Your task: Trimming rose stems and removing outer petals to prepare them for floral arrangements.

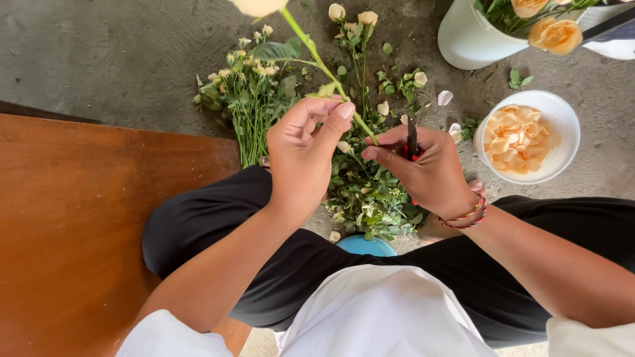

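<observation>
Above the person's black-trousered knees, the left hand (305, 149) pinched a green rose stem (324, 69) between fingertips, while the right hand (423, 168) was closed around small red-handled snips (412, 140) set against the stem's lower end. Beyond lay cut leaves (370, 192) on the concrete floor (99, 53), a white bowl of peach petals (559, 116) and a white bucket (466, 39) of roses.

Soft, even daylight, bright and sharp throughout; faint shadows under the hands, slight wide-angle bending at the edges.
</observation>
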